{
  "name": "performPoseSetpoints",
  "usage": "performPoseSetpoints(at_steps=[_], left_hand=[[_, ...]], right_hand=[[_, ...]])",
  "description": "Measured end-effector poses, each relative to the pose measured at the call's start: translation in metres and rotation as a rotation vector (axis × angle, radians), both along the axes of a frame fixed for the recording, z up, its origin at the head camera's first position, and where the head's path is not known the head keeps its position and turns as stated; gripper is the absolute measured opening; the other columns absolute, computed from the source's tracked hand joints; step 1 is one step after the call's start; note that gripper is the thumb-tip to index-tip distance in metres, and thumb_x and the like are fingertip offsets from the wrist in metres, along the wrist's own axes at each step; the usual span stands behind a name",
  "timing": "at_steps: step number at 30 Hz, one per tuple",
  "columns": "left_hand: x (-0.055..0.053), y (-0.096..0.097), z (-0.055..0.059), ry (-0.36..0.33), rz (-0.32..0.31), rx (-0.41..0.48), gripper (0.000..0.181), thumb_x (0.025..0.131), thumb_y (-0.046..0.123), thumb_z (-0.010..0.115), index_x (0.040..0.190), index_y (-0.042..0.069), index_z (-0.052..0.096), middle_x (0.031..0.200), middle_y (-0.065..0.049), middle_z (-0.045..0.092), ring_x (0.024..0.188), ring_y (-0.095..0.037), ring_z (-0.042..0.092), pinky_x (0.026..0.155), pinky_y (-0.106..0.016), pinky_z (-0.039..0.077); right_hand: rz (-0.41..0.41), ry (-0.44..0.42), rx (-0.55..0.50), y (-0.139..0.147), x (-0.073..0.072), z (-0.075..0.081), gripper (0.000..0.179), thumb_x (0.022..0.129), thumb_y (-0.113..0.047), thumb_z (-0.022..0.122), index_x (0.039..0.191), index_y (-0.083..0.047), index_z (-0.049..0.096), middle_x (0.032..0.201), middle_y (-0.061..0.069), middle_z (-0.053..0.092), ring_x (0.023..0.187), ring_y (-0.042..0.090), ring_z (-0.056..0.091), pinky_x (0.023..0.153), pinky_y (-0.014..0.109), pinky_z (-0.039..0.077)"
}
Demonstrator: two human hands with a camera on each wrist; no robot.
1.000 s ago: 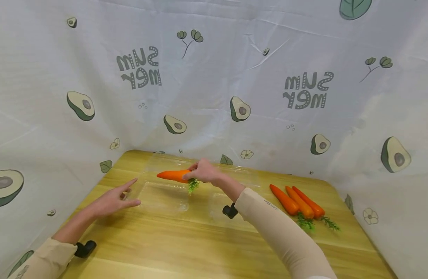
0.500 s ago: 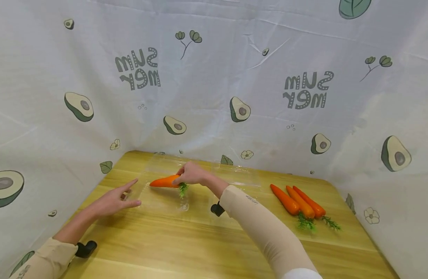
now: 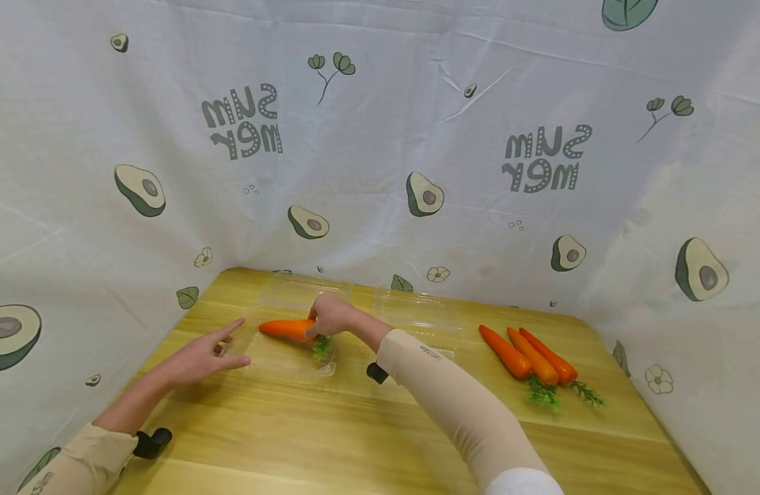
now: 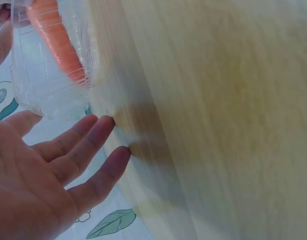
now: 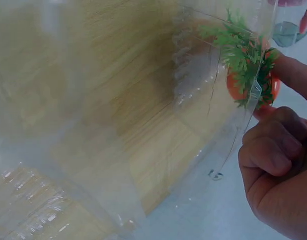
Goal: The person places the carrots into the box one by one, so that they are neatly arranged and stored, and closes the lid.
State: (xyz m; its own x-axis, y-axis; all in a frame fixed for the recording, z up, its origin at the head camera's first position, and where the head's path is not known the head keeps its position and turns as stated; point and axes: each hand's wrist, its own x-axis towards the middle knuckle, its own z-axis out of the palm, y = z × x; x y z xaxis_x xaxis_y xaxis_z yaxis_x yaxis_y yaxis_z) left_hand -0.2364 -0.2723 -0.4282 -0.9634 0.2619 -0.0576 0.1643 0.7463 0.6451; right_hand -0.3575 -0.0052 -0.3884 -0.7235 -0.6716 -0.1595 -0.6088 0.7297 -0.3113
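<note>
My right hand (image 3: 331, 316) pinches an orange toy carrot (image 3: 283, 329) at its thick end, where green leaves (image 5: 243, 55) hang down. The carrot lies sideways, tip to the left, within the walls of a clear plastic box (image 3: 327, 370) whose lid is folded back behind it. Through the clear wall, the left wrist view also shows the carrot (image 4: 58, 45). Beside the left end of the box, my left hand (image 3: 196, 357) holds nothing. Its fingers are spread, and its fingertips come right up to the box wall (image 4: 38, 85) in the left wrist view.
Three more carrots (image 3: 533, 357) lie side by side on the right of the wooden table (image 3: 330, 440). A second clear box with its lid (image 3: 417, 309) laid back stands right of the first, partly behind my right arm. A printed curtain (image 3: 367, 151) surrounds the table.
My right hand has moved left and down with the carrot, from above the box into it. My left hand has stayed in place.
</note>
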Motion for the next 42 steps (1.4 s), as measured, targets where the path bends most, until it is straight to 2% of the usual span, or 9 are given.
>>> performPoseSetpoints(at_steps=[6,15,22,27,28,31,33,35,42], left_hand=[[0.000,0.002,0.000,0.000,-0.013,0.003,0.090,0.095,0.046,0.067,0.162,0.007,0.020,0.143,-0.036,0.046,0.122,-0.047,0.055,0.093,-0.060,0.048],[0.007,0.002,0.000,0.006,-0.010,-0.004,0.090,0.095,0.045,0.068,0.162,0.008,0.020,0.141,-0.035,0.048,0.118,-0.043,0.057,0.090,-0.057,0.048],[0.007,0.003,-0.001,-0.007,0.006,-0.018,0.091,0.094,0.047,0.068,0.162,0.009,0.020,0.140,-0.034,0.048,0.116,-0.040,0.058,0.090,-0.056,0.049],[0.006,0.004,0.000,0.000,0.005,-0.023,0.091,0.095,0.047,0.067,0.162,0.008,0.020,0.140,-0.033,0.049,0.114,-0.039,0.058,0.089,-0.055,0.049],[0.006,0.004,0.001,0.002,0.004,-0.022,0.091,0.095,0.047,0.067,0.162,0.008,0.020,0.140,-0.033,0.049,0.114,-0.038,0.058,0.088,-0.055,0.049],[0.006,0.005,0.001,0.006,0.005,-0.020,0.090,0.095,0.047,0.067,0.161,0.007,0.021,0.139,-0.033,0.049,0.112,-0.037,0.058,0.088,-0.054,0.049],[0.006,0.005,0.001,0.008,0.008,-0.020,0.090,0.095,0.046,0.068,0.161,0.007,0.021,0.139,-0.033,0.049,0.112,-0.037,0.058,0.088,-0.054,0.049],[0.007,0.005,0.002,0.008,0.010,-0.021,0.090,0.095,0.046,0.068,0.161,0.006,0.021,0.139,-0.034,0.049,0.112,-0.037,0.058,0.088,-0.054,0.049],[0.007,0.005,0.001,0.002,0.017,-0.018,0.091,0.094,0.047,0.068,0.161,0.006,0.022,0.139,-0.034,0.049,0.111,-0.037,0.057,0.087,-0.053,0.049]], right_hand=[[-0.038,0.052,0.137,-0.004,0.001,-0.002,0.024,0.089,-0.029,0.077,0.075,-0.010,0.070,0.059,-0.003,0.044,0.053,0.011,0.035,0.051,0.025,0.031],[-0.106,0.159,0.263,-0.013,0.010,-0.003,0.026,0.087,-0.030,0.078,0.072,-0.015,0.063,0.063,-0.004,0.047,0.057,0.012,0.043,0.048,0.027,0.034],[-0.136,0.211,0.273,-0.014,0.016,-0.003,0.023,0.086,-0.030,0.080,0.075,-0.017,0.065,0.068,-0.005,0.055,0.060,0.012,0.048,0.050,0.028,0.039],[-0.124,0.186,0.261,-0.011,0.016,0.002,0.028,0.087,-0.031,0.080,0.072,-0.016,0.061,0.062,-0.006,0.043,0.055,0.011,0.038,0.048,0.027,0.032],[-0.118,0.182,0.264,-0.009,0.015,0.003,0.029,0.088,-0.033,0.079,0.072,-0.015,0.061,0.063,-0.005,0.040,0.056,0.011,0.035,0.049,0.027,0.030],[-0.099,0.193,0.246,-0.003,0.015,0.007,0.022,0.089,-0.036,0.078,0.088,-0.015,0.073,0.077,-0.007,0.060,0.065,0.008,0.051,0.055,0.024,0.040],[-0.090,0.191,0.219,0.002,0.016,0.010,0.028,0.089,-0.037,0.078,0.105,-0.014,0.077,0.100,-0.005,0.072,0.083,0.011,0.065,0.068,0.025,0.052],[-0.085,0.177,0.182,0.009,0.017,0.014,0.040,0.089,-0.037,0.078,0.120,-0.013,0.075,0.122,-0.001,0.072,0.104,0.017,0.068,0.082,0.030,0.056],[-0.085,0.097,0.039,0.033,0.022,0.030,0.040,0.091,-0.029,0.076,0.122,-0.005,0.072,0.130,0.009,0.067,0.117,0.026,0.063,0.098,0.037,0.052]])
